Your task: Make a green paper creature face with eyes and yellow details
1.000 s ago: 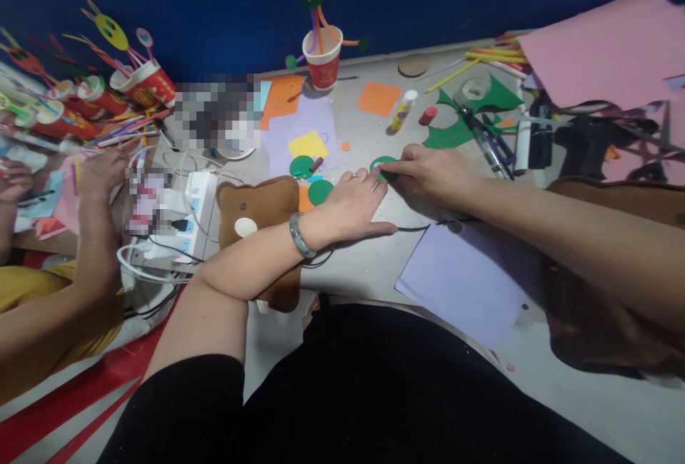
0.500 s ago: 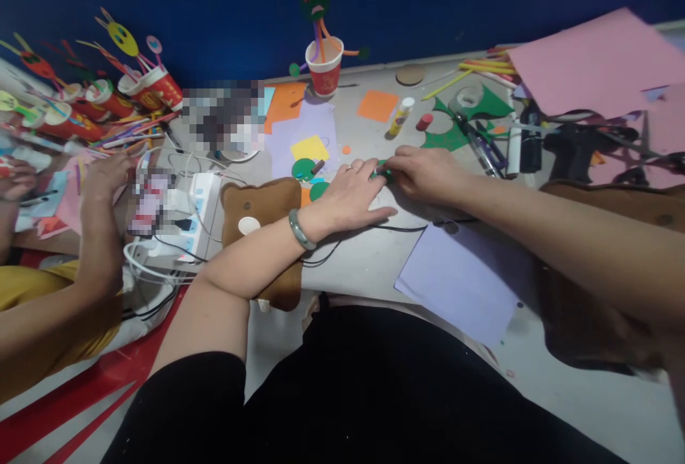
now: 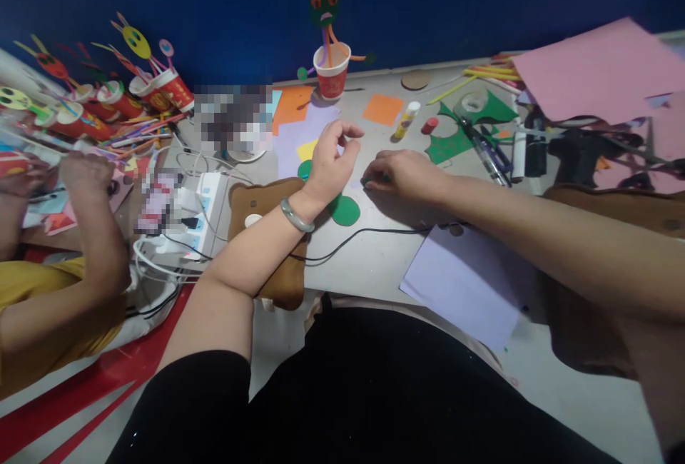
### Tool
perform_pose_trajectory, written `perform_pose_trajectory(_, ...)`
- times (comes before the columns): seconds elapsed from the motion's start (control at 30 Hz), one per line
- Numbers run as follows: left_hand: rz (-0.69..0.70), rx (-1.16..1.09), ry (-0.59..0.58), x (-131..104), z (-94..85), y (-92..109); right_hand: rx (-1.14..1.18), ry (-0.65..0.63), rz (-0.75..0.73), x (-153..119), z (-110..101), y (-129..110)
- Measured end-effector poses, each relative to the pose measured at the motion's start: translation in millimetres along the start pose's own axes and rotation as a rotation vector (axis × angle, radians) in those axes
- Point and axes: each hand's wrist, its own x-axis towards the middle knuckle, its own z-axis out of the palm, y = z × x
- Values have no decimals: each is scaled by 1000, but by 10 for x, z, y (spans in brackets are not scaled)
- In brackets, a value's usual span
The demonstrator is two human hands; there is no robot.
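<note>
My left hand (image 3: 332, 158), a bracelet on its wrist, is raised over the yellow paper (image 3: 307, 150). Its fingers are curled, with a gap between thumb and index finger, and nothing shows in them. One green paper circle (image 3: 305, 169) lies partly hidden beside that hand; another green paper circle (image 3: 345, 211) is on the table below it. My right hand (image 3: 402, 175) rests low on the table, thumb and fingers closed together. Something small and dark shows at its fingertips, too unclear to name. A glue stick (image 3: 405, 123) and its red cap (image 3: 429, 125) stand beyond.
A paper cup (image 3: 332, 77) with a green-faced puppet stands at the back. Purple paper (image 3: 464, 285) lies in front, a black cable (image 3: 369, 230) crosses the table. Pens (image 3: 484, 153) and pink paper (image 3: 599, 68) are right. At left are a power strip (image 3: 202, 210) and another person's hands (image 3: 88, 171).
My left hand has lifted from the table and moved up and left, away from my right hand. The nearer green circle now shows fully. The view has shifted slightly.
</note>
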Motion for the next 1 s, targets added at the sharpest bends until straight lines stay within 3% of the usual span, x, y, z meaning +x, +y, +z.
perform_pose_trajectory(0.13,-10,-24,32,-10,-23,57,-7,-22,19,74,-11,-178)
perform_pose_trajectory(0.27,-3,8,-8,-7,-25,45,-83,-58,83,136,-21,-327)
perform_pose_trajectory(0.47,-14,19,7,-21,-15,61,-148,-111,150,218,23,-389)
perform_pose_trajectory(0.67,-29,-13,-17,-18,1,48,61,43,134,72,-22,-233)
perform_pose_trajectory(0.83,-79,-173,-114,-25,66,57,367,322,211,-93,-126,-87)
perform_pose_trajectory(1.0,-55,-234,-227,-43,74,85,403,382,234,-190,-157,-92)
